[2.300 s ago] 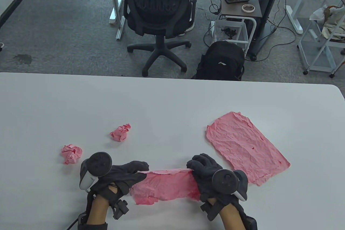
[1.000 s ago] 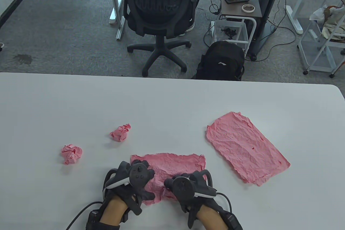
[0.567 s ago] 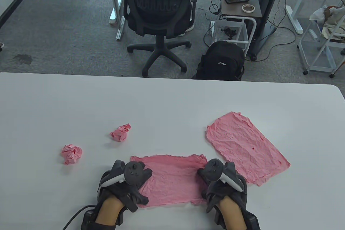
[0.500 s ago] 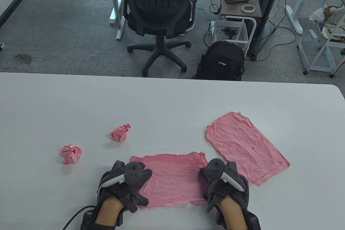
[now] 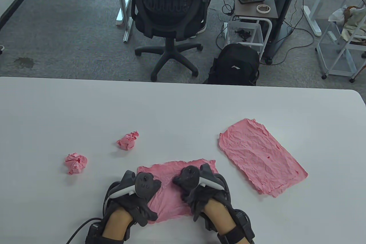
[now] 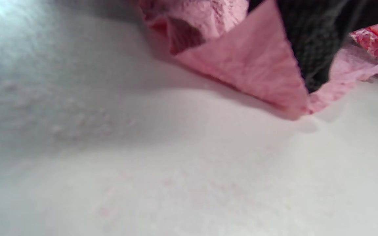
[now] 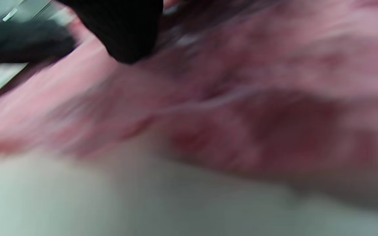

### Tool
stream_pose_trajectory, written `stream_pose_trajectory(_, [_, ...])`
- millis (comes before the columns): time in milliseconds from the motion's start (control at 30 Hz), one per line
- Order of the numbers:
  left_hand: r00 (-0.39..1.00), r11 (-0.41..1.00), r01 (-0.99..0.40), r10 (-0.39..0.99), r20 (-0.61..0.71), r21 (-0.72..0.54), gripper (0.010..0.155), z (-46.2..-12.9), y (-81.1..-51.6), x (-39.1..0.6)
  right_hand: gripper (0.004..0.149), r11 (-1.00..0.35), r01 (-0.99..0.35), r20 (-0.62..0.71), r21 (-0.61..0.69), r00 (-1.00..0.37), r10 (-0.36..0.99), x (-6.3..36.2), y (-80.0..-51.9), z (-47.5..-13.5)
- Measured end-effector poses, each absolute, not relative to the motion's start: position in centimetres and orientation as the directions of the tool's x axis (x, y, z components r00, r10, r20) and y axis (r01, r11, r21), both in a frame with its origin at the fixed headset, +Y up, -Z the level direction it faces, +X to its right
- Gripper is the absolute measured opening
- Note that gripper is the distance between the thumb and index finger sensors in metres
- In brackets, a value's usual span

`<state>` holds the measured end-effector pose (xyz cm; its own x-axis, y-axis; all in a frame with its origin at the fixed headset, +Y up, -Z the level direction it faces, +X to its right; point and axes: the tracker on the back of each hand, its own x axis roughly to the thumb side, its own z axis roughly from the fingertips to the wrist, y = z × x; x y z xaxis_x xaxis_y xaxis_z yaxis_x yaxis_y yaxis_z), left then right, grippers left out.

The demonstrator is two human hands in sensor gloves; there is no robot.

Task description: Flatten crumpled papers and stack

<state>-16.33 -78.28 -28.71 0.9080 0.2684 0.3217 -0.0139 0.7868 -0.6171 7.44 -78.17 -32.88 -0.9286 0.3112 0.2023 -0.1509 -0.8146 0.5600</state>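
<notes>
A pink wrinkled paper (image 5: 168,198) lies spread near the table's front edge. My left hand (image 5: 134,201) presses on its left part, and my right hand (image 5: 200,195) rests on its middle and right part. The trackers hide most of the fingers. In the left wrist view a corner of this paper (image 6: 251,59) stands up beside my dark glove (image 6: 313,39). The right wrist view is blurred: pink paper (image 7: 241,98) under a dark fingertip (image 7: 126,29). A flattened pink sheet (image 5: 261,156) lies to the right. Two crumpled pink balls (image 5: 127,140) (image 5: 75,163) sit to the left.
The white table (image 5: 183,103) has bare surface across its far half. Beyond its far edge stand an office chair (image 5: 168,12) with a person seated, a black backpack (image 5: 236,65) and a side desk (image 5: 257,1).
The paper went from held between both hands to lying spread on the table. My right hand then slid from its right edge leftward to the middle. The left hand stayed put.
</notes>
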Motion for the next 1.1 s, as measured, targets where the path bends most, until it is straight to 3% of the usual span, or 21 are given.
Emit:
stream_pose_trajectory(133, [0.905,0.785,-0.027,0.282,0.318,-0.619,0.105,-28.7,-78.3,-16.4,0.063,-0.806,-0.317,0.028,0.499,-0.924,0.381,12.2,-78.7,-34.2])
stream_pose_trajectory(267, [0.903,0.786,-0.032,0.287,0.319,-0.618,0.105,-28.6,-78.3,-16.4,0.064,-0.826,-0.314,-0.031,0.468,-0.940,0.340,13.7,-78.4,-34.2])
stream_pose_trajectory(333, [0.903,0.786,-0.038,0.292,0.316,-0.617,0.105,-28.6,-78.4,-16.5,0.063,-0.858,-0.299,0.029,0.417,-0.939,0.342,13.1,-78.0,-33.7])
stream_pose_trajectory(467, [0.902,0.785,-0.029,0.287,0.322,-0.619,0.105,-28.7,-78.4,-16.5,0.063,-0.895,-0.260,0.382,0.362,-0.835,0.397,7.9,-75.9,-30.8])
stream_pose_trajectory(567, [0.900,0.780,-0.040,0.300,0.316,-0.624,0.105,-28.7,-78.5,-16.5,0.063,-0.871,-0.143,0.508,0.470,-0.763,0.399,3.4,-76.9,-28.5])
stream_pose_trajectory(633, [0.901,0.782,-0.035,0.294,0.318,-0.622,0.105,-28.7,-78.4,-16.5,0.065,-0.821,0.014,0.475,0.571,-0.821,0.316,2.5,-78.7,-28.4])
stream_pose_trajectory(667, [0.903,0.783,-0.039,0.294,0.314,-0.621,0.105,-28.6,-78.5,-16.6,0.065,-0.787,0.028,0.458,0.616,-0.825,0.330,3.2,-78.6,-28.9])
stream_pose_trajectory(700, [0.904,0.781,-0.048,0.300,0.306,-0.622,0.105,-28.6,-78.5,-16.7,0.064,-0.792,-0.030,0.443,0.610,-0.815,0.373,3.9,-78.8,-29.2])
stream_pose_trajectory(800, [0.904,0.776,-0.063,0.311,0.293,-0.628,0.105,-28.6,-78.6,-16.8,0.065,-0.720,-0.295,0.154,0.629,-0.860,0.487,8.8,-79.0,-30.8])
stream_pose_trajectory(933, [0.905,0.777,-0.061,0.308,0.294,-0.626,0.105,-28.6,-78.6,-16.8,0.068,-0.728,-0.365,0.021,0.580,-0.887,0.461,13.3,-78.7,-31.7])
stream_pose_trajectory(1000, [0.904,0.777,-0.060,0.308,0.295,-0.627,0.105,-28.6,-78.6,-16.7,0.067,-0.762,-0.364,0.011,0.536,-0.899,0.438,13.3,-78.4,-31.5])
stream_pose_trajectory(1100, [0.907,0.782,-0.056,0.300,0.296,-0.621,0.105,-28.6,-78.6,-16.7,0.068,-0.880,-0.207,0.238,0.428,-0.913,0.331,10.7,-77.1,-30.8])
